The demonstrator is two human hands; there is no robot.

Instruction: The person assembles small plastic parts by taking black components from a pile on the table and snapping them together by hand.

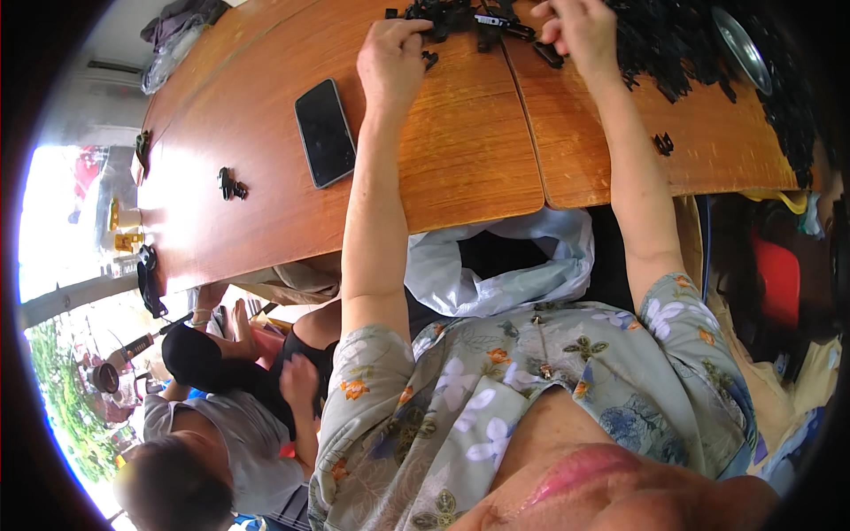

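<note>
At the far edge of the view my left hand (pixel 392 64) bends over a cluster of small black plastic parts (pixel 452 19). Its fingertips press together at the cluster's left side; whatever they pinch is too small to make out. My right hand (pixel 580 34) hovers to the right, fingers curled but apart, and no held thing shows in it. Just below those fingers lies a black clip-like piece (pixel 548 55). Between the hands sits a small part with a silvery-white face (pixel 489 20). One more little black piece (pixel 430 60) rests beside my left hand.
A dark-screened phone (pixel 325 133) lies left of my left forearm. Loose black parts (pixel 232 184) are farther left. A large black heap (pixel 677 49) with a metal dish (pixel 742 50) fills the right. A white plastic bag (pixel 434 265) gapes below the table edge. Another person (pixel 239 425) sits at left.
</note>
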